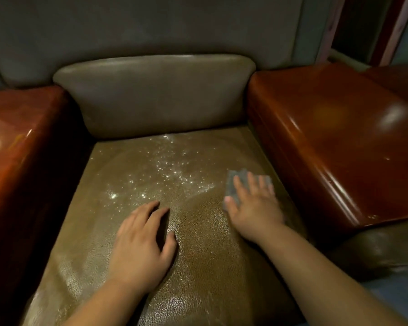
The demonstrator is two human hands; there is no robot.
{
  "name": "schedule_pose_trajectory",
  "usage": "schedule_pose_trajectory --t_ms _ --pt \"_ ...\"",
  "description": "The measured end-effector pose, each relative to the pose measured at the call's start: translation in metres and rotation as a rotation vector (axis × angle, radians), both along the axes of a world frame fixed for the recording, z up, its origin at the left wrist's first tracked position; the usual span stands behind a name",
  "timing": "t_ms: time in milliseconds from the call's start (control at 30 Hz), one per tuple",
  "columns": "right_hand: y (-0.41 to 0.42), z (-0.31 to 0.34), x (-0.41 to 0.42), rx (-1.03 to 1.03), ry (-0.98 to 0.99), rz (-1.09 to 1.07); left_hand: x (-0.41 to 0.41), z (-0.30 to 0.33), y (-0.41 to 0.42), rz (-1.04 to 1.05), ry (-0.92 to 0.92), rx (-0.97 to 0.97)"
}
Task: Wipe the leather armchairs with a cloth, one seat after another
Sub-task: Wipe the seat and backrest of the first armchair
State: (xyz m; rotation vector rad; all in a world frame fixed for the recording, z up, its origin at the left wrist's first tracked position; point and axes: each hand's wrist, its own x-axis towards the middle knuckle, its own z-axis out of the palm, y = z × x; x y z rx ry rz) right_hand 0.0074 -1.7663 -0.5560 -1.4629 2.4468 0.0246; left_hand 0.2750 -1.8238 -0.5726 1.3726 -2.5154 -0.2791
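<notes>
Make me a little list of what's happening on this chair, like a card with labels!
place: brown leather seat cushion of an armchair
cloth: grey cloth, flat on the seat's right side
right hand: right hand presses the cloth with straight fingers
left hand: left hand rests flat on the seat, holding nothing
wet patch: shiny droplets mid-seat, towards the back
sides: glossy reddish wooden armrests
back: back cushion, untouched

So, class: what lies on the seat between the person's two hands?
In the head view, only bare seat cushion lies between the left hand and the right hand, which presses the grey cloth.
</notes>
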Motion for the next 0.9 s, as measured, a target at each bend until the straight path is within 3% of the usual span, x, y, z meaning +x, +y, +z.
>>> schedule_pose_trajectory --t_ms 100,167,300,367,533,600,800,900 --pt "0.004 0.005 0.040 -0.049 -0.029 0.330 0.000 -0.002 0.000 0.005 0.000 0.004" --pt "0.007 0.006 0.030 -0.051 -0.044 0.389 0.000 -0.002 0.000 0.007 0.006 0.009" --pt "-0.002 0.005 -0.038 -0.004 -0.113 -0.005 0.001 0.000 0.001 0.012 0.008 0.022" --pt "-0.012 0.003 -0.041 0.016 -0.073 -0.069 0.000 0.001 0.000 0.010 0.015 0.023" --pt "-0.014 0.009 0.058 -0.077 -0.013 0.441 -0.001 -0.001 -0.002 0.020 0.058 0.009" --pt "-0.009 0.013 0.061 -0.063 -0.036 0.515 0.001 0.001 0.000 0.051 0.101 0.007" --pt "-0.021 0.009 -0.048 0.088 -0.096 -0.064 0.011 0.019 -0.028 0.225 -0.002 -0.016" --pt "-0.026 0.008 -0.014 0.079 -0.026 0.008 0.018 0.019 -0.057 0.300 -0.062 0.023"
